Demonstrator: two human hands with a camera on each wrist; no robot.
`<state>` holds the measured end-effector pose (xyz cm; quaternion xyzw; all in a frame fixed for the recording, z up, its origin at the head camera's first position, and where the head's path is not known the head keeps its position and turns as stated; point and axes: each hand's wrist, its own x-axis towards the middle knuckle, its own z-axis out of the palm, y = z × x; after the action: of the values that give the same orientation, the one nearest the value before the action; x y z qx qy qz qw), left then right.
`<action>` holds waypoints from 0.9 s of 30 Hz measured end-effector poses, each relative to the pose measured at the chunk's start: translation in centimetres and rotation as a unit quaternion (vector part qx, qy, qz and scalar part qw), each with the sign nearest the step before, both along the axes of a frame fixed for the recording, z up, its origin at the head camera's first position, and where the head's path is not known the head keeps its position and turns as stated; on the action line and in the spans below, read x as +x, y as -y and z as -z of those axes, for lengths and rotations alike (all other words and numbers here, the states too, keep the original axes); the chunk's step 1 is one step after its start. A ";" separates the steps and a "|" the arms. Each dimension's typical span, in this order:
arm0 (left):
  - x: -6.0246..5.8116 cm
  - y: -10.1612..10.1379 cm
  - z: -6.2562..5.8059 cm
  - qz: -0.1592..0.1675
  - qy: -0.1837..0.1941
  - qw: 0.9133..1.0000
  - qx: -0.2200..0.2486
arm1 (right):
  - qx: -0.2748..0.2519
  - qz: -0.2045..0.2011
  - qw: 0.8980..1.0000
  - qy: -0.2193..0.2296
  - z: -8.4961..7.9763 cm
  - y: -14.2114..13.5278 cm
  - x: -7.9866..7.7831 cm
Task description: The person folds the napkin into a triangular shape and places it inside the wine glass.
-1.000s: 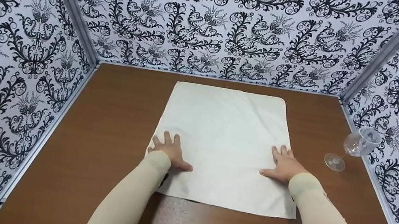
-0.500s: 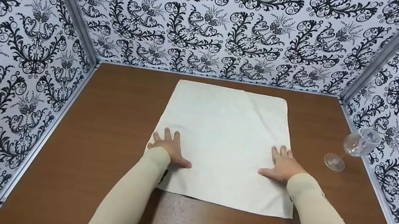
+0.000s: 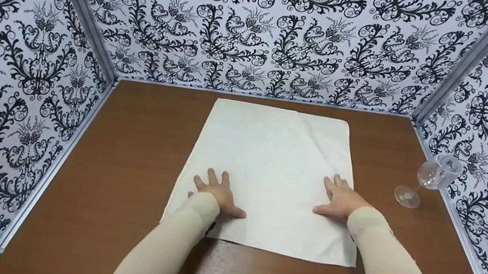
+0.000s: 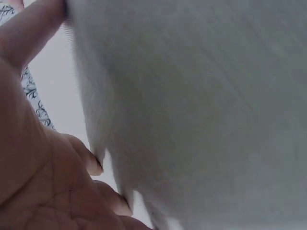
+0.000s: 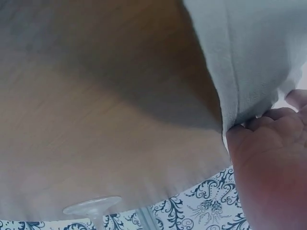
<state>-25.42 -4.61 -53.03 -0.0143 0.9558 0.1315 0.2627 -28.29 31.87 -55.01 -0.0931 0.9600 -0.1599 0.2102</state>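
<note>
A white cloth (image 3: 270,156) lies spread on the brown table, with a soft diagonal crease toward its far right corner. My left hand (image 3: 217,196) rests on its near left part, fingers spread and thumb pointing right. On the right side, close to the cloth's edge, my right hand (image 3: 341,204) also rests with fingers extended and thumb pointing left. The left wrist view shows the left hand's fingertips (image 4: 93,165) touching the fabric. In the right wrist view, the right hand (image 5: 273,158) touches the cloth beside its hemmed edge (image 5: 223,86).
A stemmed wine glass (image 3: 438,175) stands on the table at the right, near the side wall. Patterned black-and-white walls (image 3: 251,30) with grey metal posts (image 3: 474,61) enclose the brown table (image 3: 126,138) at the back and both sides.
My left hand has shifted right and toward me across the cloth, and the cloth's near left side now shows beyond it. The right hand has moved slightly left. The glass stays put.
</note>
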 end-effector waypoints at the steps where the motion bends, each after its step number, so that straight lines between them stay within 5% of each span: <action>1: 0.2 -0.1 0.0 -0.008 0.000 1.000 0.000 | 0.000 -0.004 1.000 -0.001 0.2 0.0 0.0; 27: -0.9 0.5 1.3 -0.010 -0.017 1.000 0.007 | -0.002 -0.003 1.000 -0.012 1.5 -0.1 -0.3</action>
<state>-26.30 -5.08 -54.28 -0.0196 0.9589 0.1413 0.2453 -28.54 31.97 -56.46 -0.0982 0.9619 -0.1601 0.1989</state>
